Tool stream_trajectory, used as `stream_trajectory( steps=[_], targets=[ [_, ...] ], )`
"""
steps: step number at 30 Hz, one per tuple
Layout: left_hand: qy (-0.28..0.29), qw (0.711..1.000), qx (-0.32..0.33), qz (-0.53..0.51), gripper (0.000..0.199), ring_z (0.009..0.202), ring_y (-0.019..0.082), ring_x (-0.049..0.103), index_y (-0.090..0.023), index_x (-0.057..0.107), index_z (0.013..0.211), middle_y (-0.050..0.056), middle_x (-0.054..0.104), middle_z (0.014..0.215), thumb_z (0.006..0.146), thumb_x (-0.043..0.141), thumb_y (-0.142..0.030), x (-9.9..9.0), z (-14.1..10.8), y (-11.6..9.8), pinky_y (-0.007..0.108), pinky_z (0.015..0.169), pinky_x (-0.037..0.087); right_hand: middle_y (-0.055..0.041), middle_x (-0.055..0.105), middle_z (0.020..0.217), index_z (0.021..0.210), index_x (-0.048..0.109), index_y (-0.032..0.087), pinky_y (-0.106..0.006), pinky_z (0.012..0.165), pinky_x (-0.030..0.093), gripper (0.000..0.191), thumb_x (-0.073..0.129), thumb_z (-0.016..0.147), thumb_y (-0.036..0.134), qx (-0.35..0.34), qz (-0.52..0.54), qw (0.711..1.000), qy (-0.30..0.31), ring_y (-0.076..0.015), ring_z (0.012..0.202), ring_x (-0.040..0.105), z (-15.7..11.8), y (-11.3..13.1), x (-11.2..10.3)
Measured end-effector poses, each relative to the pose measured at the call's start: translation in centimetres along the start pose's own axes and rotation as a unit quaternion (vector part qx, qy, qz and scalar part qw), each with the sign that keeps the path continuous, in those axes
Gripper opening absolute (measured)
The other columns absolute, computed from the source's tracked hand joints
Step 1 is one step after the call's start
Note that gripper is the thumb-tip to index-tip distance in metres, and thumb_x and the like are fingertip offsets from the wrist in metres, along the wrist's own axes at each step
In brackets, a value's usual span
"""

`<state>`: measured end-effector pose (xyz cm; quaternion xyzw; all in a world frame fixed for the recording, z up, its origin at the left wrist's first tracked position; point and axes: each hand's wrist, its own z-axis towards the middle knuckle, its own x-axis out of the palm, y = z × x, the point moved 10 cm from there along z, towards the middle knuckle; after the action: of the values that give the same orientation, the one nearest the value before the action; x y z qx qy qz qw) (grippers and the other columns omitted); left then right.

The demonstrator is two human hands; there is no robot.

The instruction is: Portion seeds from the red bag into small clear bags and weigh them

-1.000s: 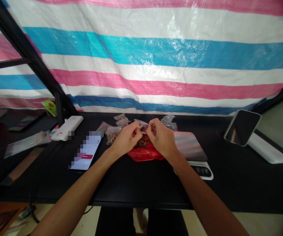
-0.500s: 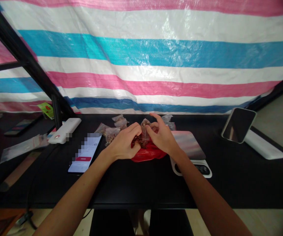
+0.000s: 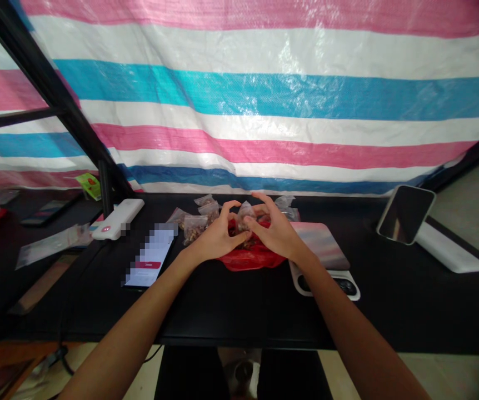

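The person's left hand [image 3: 218,236] and right hand [image 3: 275,230] were together above the middle of a long black table [image 3: 223,311], their fingers curved toward each other and their fingertips almost meeting. Between them stood a small clear plastic bag [image 3: 245,214] of brown pieces, upright with a slight tilt. The fingers lay close around it, but whether either hand was clamping it could not be told. Right under the hands lay a crumpled red plastic bag [image 3: 250,258], with brown pieces showing at its opening. Just left of the hands sat other small clear plastic bags of brown pieces [image 3: 195,229]. Farther left lay a black smartphone with a pixelated screen [image 3: 150,258] and a white rectangular power bank [image 3: 118,218]. To the right, a flat pink-and-grey patterned case [image 3: 320,244] overlapped a white-cased phone [image 3: 339,286], and a dark-screened phone on a white stand [image 3: 406,214] stood near the table's far edge. Behind everything hung a pink, white and blue striped plastic tarpaulin [image 3: 264,94].
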<state>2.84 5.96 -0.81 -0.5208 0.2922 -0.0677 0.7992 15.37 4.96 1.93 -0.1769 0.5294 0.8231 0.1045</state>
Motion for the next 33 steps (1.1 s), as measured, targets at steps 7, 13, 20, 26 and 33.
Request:
stream_trajectory(
  steps=[7,13,20,26,33],
  targets=[
    [0.005,0.996,0.003,0.085,0.079,0.103,0.023,0.072,-0.029,0.029,0.152,0.005,0.071,0.119,0.087,0.073,-0.033,-0.3,-0.3,-0.7,0.043,0.099,0.055,-0.0032,0.073,0.11,0.143,0.053,0.031,-0.039,0.088,0.056,0.055,0.072,0.091,0.036,-0.048,0.003,0.998,-0.037,-0.0225,0.101,0.07,0.4,0.2,-0.5],
    [-0.026,0.995,0.03,0.094,0.089,0.116,0.024,0.07,-0.029,0.024,0.158,0.007,0.069,0.129,0.085,0.076,-0.031,-0.9,-0.3,-1.5,0.044,0.109,0.051,-0.0033,0.074,0.112,0.136,0.061,0.03,-0.038,0.089,0.054,0.044,0.07,0.093,0.035,-0.077,-0.022,0.993,-0.086,-0.0218,0.101,0.069,0.3,1.3,-1.9],
    [-0.038,0.992,0.046,0.113,0.077,0.112,0.024,0.072,-0.029,0.029,0.157,0.006,0.073,0.121,0.091,0.069,-0.03,-0.9,-0.3,-1.9,0.043,0.106,0.053,-0.0053,0.072,0.121,0.138,0.061,0.028,-0.038,0.092,0.054,0.048,0.071,0.091,0.034,-0.077,-0.042,0.994,-0.063,-0.0231,0.109,0.066,0.2,2.0,-2.4],
    [-0.129,0.972,0.066,0.186,0.076,0.115,0.024,0.068,-0.026,0.031,0.156,0.009,0.07,0.126,0.092,0.07,-0.04,-3.8,-0.3,-2.3,0.044,0.108,0.05,-0.0067,0.069,0.113,0.133,0.063,0.027,-0.036,0.083,0.056,0.043,0.067,0.092,0.037,-0.064,-0.027,0.986,-0.154,-0.0212,0.096,0.065,0.4,1.2,-5.7],
    [-0.224,0.837,-0.121,0.484,0.044,0.116,0.039,0.061,-0.012,0.064,0.128,0.023,0.069,0.118,0.1,0.048,-0.042,-9.1,-1.1,2.2,0.054,0.099,0.049,-0.0139,0.066,0.115,0.128,0.057,0.015,-0.039,0.08,0.057,0.045,0.055,0.086,0.028,0.053,-0.104,0.902,-0.416,-0.0205,0.084,0.067,-2.2,-4.1,-15.9]
  ],
)
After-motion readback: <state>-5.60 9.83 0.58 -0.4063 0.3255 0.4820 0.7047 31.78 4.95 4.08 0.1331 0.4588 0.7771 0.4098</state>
